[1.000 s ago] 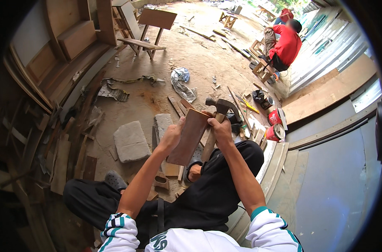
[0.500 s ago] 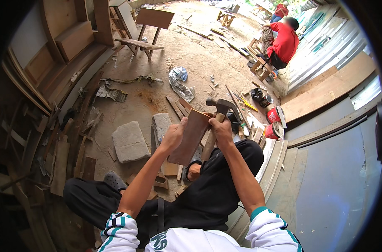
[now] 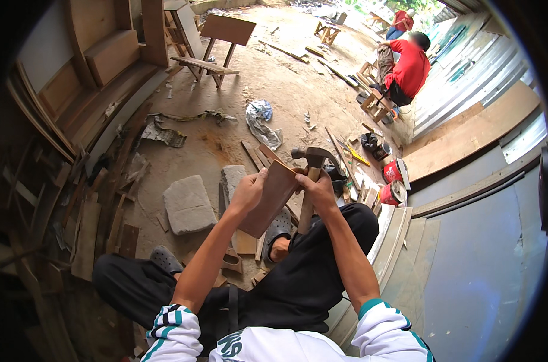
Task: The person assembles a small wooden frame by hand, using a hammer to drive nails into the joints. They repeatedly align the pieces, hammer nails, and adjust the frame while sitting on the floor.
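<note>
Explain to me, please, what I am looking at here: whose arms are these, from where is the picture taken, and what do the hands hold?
A camera worn on the person's head looks down, so the round picture bends at its edges. The two arms from below are that person's own. The left hand grips a flat brown wooden board. The right hand holds a hammer by its wooden handle, beside the board. Below lies a dirt floor with a grey stone slab and wood scraps. Farther off, another person in a red shirt sits.
</note>
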